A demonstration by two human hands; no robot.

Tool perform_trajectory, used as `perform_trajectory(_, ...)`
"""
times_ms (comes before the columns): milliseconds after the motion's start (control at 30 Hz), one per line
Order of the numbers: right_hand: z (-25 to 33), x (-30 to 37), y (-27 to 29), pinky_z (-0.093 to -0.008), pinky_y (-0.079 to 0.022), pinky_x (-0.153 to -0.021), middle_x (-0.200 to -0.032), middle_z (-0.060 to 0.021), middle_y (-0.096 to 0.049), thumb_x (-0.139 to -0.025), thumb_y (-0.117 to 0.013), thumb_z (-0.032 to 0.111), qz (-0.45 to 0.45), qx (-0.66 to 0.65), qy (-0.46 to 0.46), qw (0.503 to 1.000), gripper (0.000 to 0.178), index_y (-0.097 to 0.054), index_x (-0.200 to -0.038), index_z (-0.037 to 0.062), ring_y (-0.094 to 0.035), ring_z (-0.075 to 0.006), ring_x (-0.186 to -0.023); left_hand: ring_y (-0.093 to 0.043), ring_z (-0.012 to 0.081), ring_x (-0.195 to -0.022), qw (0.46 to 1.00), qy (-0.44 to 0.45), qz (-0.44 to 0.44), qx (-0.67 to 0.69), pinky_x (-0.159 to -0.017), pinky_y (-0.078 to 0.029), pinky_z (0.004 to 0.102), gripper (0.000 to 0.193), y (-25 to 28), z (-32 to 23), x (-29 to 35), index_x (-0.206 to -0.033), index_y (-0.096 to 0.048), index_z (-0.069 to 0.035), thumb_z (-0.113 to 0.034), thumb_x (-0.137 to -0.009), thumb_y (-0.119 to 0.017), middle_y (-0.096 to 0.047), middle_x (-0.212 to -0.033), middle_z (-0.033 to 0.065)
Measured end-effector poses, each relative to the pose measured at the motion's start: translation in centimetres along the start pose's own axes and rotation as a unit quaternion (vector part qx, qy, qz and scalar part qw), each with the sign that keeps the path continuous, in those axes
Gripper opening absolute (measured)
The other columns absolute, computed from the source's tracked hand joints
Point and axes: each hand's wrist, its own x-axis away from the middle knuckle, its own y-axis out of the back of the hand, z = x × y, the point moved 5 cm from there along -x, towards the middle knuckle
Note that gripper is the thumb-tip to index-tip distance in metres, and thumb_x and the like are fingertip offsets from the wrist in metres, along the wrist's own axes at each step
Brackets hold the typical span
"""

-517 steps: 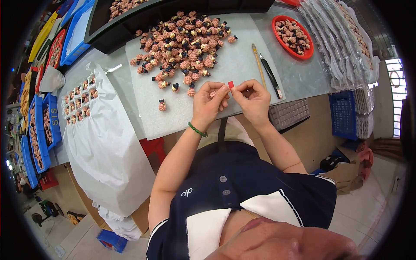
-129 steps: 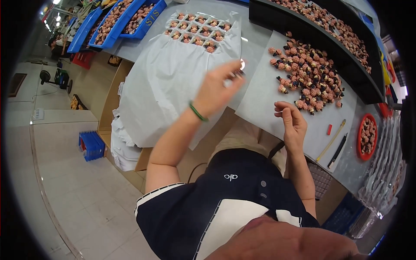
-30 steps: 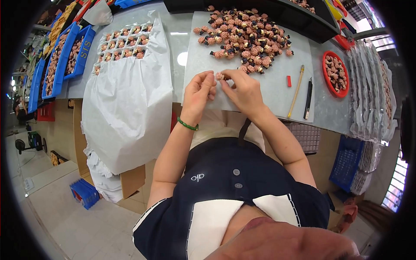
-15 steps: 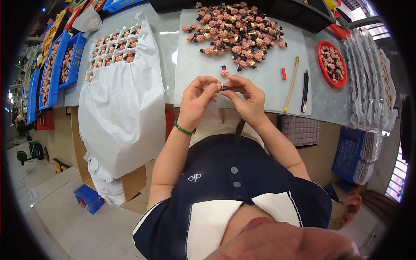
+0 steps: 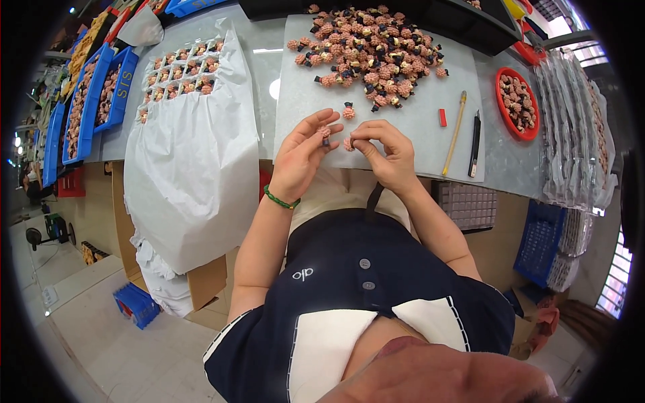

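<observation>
Far left: blue bins (image 5: 86,101) of small pink pieces. Next, a white plastic sheet (image 5: 195,174) draped over the table edge, carrying a tray of sorted pink pieces (image 5: 180,67) at its far end. At centre, on the grey mat (image 5: 403,127): left hand (image 5: 304,158), green bracelet (image 5: 281,199) at the wrist, fingers half curled, thumb and forefinger pinching one small pink piece (image 5: 325,132). Just beside, right hand (image 5: 386,156), fingers bent, tips nipping a second pink piece (image 5: 349,144), the two pieces close together just above the mat's near edge. Beyond the hands, one loose piece (image 5: 349,112), then a heap of pink pieces (image 5: 376,57). Further right: small red block (image 5: 442,117), yellow stick (image 5: 456,131), black pen-like tool (image 5: 475,143), red dish (image 5: 517,102) of pieces, stacked clear trays (image 5: 571,127).
</observation>
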Motion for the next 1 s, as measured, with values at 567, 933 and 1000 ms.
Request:
perform_trajectory(567,6.0,-2.0,-12.5,-0.0237,-0.048,-0.07,-0.085,-0.0071,-0.058,-0.084,-0.055,0.007,0.028,-0.133,-0.089,0.987,0.012,-0.059,-0.088,-0.0036,-0.056,-0.0124,-0.078,-0.054,0.0111,-0.088,0.931,-0.186,-0.017,-0.313,-0.078,-0.046,0.0249,0.036,5.2,-10.5,7.8,-0.113,-0.052,0.002,0.002,-0.077,-0.059,-0.057,-0.096,0.0054)
perform_trajectory(933,5.3,-1.2,-11.9,-0.0232,-0.043,-0.065,-0.083,-0.0058,-0.058,-0.087,-0.053,0.014,-0.011,-0.076,-0.113,0.991,0.018,-0.06,-0.086,-0.0025,-0.052,-0.0111,-0.074,-0.057,0.0255,-0.063,0.523,-0.3,-0.385,-0.699,-0.065,-0.045,0.0346,0.035,26.4,-33.5,7.8,-0.103,-0.058,-0.002,-0.011,-0.069,-0.064,-0.059,-0.068,0.0124)
perform_trajectory(1000,4.7,-1.2,-10.7,-0.0223,-0.042,-0.065,-0.083,-0.0051,-0.058,-0.085,-0.054,0.011,-0.023,-0.064,-0.124,0.99,0.014,-0.06,-0.087,-0.0019,-0.052,-0.0103,-0.074,-0.056,0.0271,-0.063,0.508,-0.226,-0.377,-0.741,-0.066,-0.044,0.0356,0.04,27.9,-33.1,6.6,-0.108,-0.056,-0.004,-0.011,-0.069,-0.063,-0.058,-0.068,0.0134)
